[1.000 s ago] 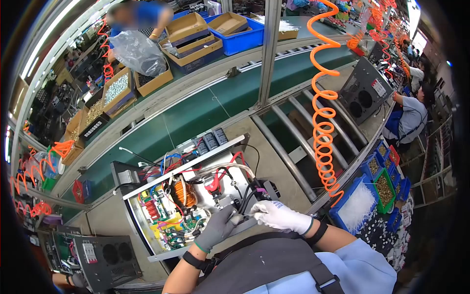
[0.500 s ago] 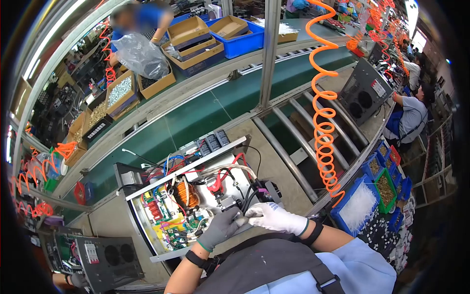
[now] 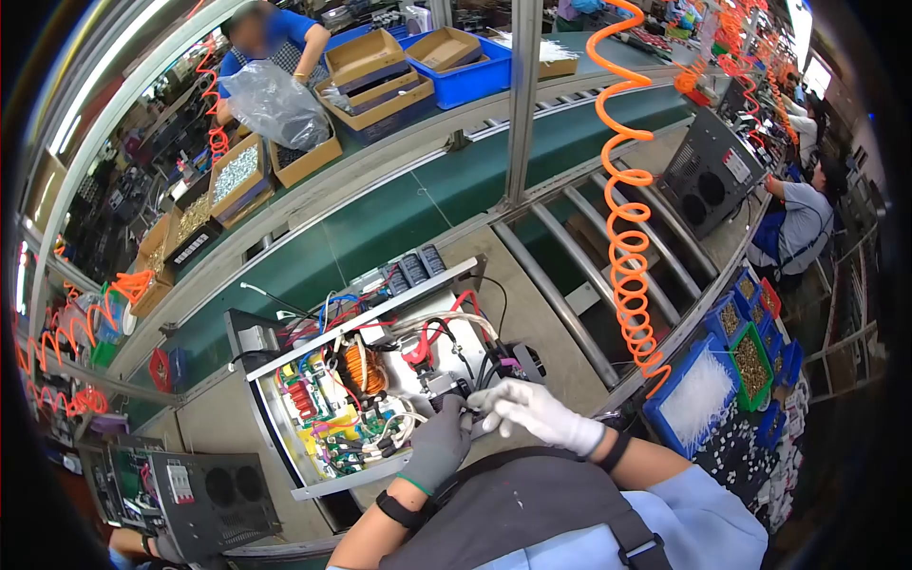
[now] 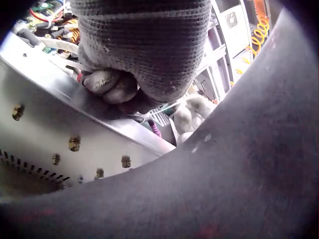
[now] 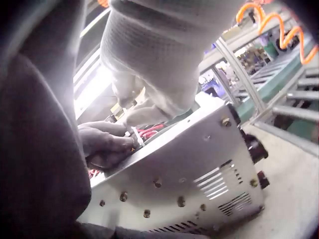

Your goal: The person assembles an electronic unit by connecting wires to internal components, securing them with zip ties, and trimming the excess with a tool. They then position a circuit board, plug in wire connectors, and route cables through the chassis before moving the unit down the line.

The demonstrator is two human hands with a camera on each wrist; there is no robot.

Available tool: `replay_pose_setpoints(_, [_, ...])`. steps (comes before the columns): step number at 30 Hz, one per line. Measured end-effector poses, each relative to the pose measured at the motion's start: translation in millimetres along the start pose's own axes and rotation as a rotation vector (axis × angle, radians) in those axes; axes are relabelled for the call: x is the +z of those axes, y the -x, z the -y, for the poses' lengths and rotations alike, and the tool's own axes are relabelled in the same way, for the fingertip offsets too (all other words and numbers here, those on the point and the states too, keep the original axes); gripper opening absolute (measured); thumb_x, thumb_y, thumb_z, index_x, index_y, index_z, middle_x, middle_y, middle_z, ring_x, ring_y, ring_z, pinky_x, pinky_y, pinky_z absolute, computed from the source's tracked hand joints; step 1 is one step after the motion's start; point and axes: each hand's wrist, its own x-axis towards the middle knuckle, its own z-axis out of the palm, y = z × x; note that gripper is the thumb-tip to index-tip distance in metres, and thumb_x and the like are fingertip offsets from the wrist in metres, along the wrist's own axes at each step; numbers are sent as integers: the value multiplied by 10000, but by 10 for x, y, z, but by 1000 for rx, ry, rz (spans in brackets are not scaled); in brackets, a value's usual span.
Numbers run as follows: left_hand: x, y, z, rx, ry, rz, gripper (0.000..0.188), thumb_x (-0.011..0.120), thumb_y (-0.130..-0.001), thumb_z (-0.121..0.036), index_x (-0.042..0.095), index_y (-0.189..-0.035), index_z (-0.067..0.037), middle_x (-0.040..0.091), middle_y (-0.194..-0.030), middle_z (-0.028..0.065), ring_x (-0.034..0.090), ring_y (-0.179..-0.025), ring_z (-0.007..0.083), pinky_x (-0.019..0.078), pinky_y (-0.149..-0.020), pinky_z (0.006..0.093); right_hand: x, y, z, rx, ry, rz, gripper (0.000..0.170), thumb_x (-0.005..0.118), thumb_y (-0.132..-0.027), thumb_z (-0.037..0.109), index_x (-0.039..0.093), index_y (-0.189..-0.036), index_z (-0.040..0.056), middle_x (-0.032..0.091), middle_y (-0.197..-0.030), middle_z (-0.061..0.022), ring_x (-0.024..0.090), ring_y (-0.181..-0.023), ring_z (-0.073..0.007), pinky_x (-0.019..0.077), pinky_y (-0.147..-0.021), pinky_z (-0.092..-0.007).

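Observation:
An open metal chassis full of circuit boards, wires and an orange-wound coil lies before me. My left hand, in a grey glove, reaches over its near wall with fingers curled round wires; its grip is partly hidden. My right hand, in a white glove, is just right of the left fingertips, its thumb and fingers pinching a thin white cable tie. That strip runs between both hands in the left wrist view. Red wires show beside the left fingertips in the right wrist view.
An orange coiled hose hangs right of the chassis, over metal rollers. To my right, a blue bin holds white cable ties, beside small bins of brass parts. Another dark unit stands at left. A person works across the green conveyor.
The right hand's fingers have spread and lifted slightly from the left fingertips, where both hands were pressed together. The left hand has turned, its fingertips now pointing farther upward and to the right.

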Motion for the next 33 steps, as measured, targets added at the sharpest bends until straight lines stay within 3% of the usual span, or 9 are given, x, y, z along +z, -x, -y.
replay_pose_setpoints(3, [5, 3, -19, -8, -67, 9, 202, 535, -935, -244, 477, -1081, -119, 629, -695, 184, 624, -634, 399, 465, -559, 506, -93, -16, -245, 148, -286, 28, 189, 441, -1005, 192, 507, -988, 15, 518, -695, -5, 426, -491, -49, 343, -445, -206])
replay_pose_setpoints(5, [10, 10, -15, -3, -86, 8, 200, 533, -933, -240, 475, -1083, -121, 629, -689, 182, 623, -624, 394, 467, -558, 505, -47, 220, -88, 250, -80, 8, 171, 438, -1000, 186, 504, -972, 31, 393, -590, 47, 329, -444, -32, 257, -406, -204])
replay_pose_setpoints(9, [-8, 42, 8, -26, -80, 55, 204, 503, -943, -270, 482, -1080, -121, 660, -766, 173, 647, -688, 390, 479, -596, 512, -119, 252, -295, 264, 16, 109, 157, 477, -980, 199, 515, -974, 46, 465, -668, 20, 369, -466, -34, 292, -425, -209])
replay_pose_setpoints(13, [-76, 37, 106, 63, 129, 17, 200, 513, -945, -272, 529, -1077, -123, 645, -762, 176, 635, -703, 390, 475, -612, 500, -333, 420, 386, 327, 231, 180, 219, 501, -974, 216, 587, -1075, 42, 647, -875, -28, 567, -649, -82, 468, -591, -213])
replay_pose_setpoints(17, [-402, -239, -44, 112, 63, -129, 178, 555, -926, -263, 598, -994, -105, 649, -795, 158, 638, -701, 367, 489, -607, 460, -1071, 238, 501, 50, 153, -265, 328, 515, -981, 293, 588, -1137, 14, 656, -1023, -62, 643, -859, -132, 531, -726, -269])
replay_pose_setpoints(19, [-592, -525, -200, 101, 25, -121, 185, 559, -914, -267, 612, -978, -102, 657, -820, 142, 645, -718, 357, 497, -602, 452, -1422, -150, 268, 9, 312, -236, 361, 517, -979, 296, 576, -1170, -4, 650, -1050, -66, 646, -868, -152, 530, -738, -284])
replay_pose_setpoints(23, [-371, -1074, -313, 139, -87, -33, 187, 572, -873, -219, 619, -1001, -90, 668, -826, 142, 657, -755, 337, 515, -629, 456, -1762, -1003, -275, 54, 884, 105, 424, 509, -940, 350, 590, -1199, 24, 667, -1058, -186, 628, -1017, -306, 492, -867, -356])
replay_pose_setpoints(25, [-149, -1250, -285, 0, -147, 135, 212, 576, -831, -200, 619, -1005, -86, 676, -860, 158, 662, -810, 345, 522, -683, 458, -1678, -1300, -325, 172, 734, 324, 496, 514, -940, 383, 558, -1255, 2, 623, -1203, -196, 569, -1145, -351, 423, -997, -378])
replay_pose_setpoints(33, [119, -1363, -290, -299, -39, 240, 257, 537, -901, -302, 621, -989, -76, 661, -781, 185, 647, -744, 382, 501, -664, 491, -1572, -2131, -310, 340, 1094, 972, 471, 598, -874, 358, 590, -1237, 58, 667, -1090, -209, 624, -1020, -369, 478, -875, -409])
